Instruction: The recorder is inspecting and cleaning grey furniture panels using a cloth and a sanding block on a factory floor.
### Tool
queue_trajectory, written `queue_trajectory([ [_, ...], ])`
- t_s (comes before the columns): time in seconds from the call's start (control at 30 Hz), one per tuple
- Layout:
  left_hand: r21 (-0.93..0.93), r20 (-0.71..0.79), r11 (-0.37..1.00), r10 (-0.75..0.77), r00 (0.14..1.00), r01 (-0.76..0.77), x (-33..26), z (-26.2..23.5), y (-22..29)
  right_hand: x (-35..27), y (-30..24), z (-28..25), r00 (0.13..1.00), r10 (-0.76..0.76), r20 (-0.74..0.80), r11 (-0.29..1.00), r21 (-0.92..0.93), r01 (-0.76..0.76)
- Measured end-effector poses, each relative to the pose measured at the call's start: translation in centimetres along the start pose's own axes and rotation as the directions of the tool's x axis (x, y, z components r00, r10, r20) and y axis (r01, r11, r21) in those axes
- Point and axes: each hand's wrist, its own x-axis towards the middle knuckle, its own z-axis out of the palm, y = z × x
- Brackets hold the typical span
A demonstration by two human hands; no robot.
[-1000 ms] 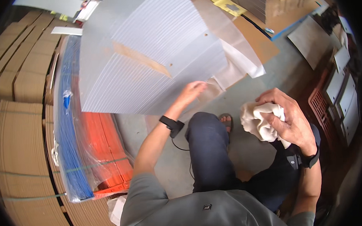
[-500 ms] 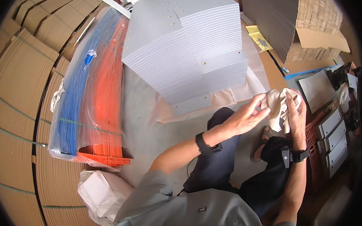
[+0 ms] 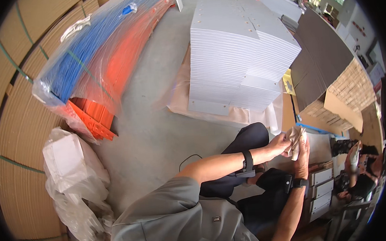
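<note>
A crumpled cream cloth is bunched up in front of my knees, to the right of centre. My left hand has its fingers closed on the cloth's left side. From the right, my right hand grips the same cloth, with its fingers partly hidden behind the folds. Both hands are close together, and a dark strap sits on each wrist. Just beyond the cloth stands a tall stack of light grey panels.
Plastic-wrapped blue beams and orange beams lie to the left, beside strapped cardboard stacks. A plastic-covered white bundle sits near left. Cardboard stands right, above white-fronted boxes. Other people are behind the panels and far right.
My left hand, apart from the cloth before with its fingers spread, has closed on it. The cloth and both hands sit lower in view. The view has swung round to the right.
</note>
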Motion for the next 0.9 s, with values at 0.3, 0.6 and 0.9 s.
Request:
queue_trajectory([
  [0.3, 0.465, 0.118, 0.816, 0.326, 0.938, -0.342, -9.9, -2.7, 7.4, -3.0, -2.9, -1.3, 0.981, 0.092, -0.171, 0.991, -0.083, -0.108],
  [0.6, 0.374, -0.331, 0.719, 0.694, 0.640, -0.586, -9.4, -29.6, 29.4, -7.6, -4.4, -9.7, 0.926, 0.115, -0.361, 0.978, 0.205, -0.042],
  [0.9, 0.369, -0.343, 0.835, 0.530, 0.776, -0.407, -3.8, -34.0, 31.5, -3.7, -2.9, -7.4, 0.974, 0.127, -0.189, 0.987, 0.126, -0.104],
])
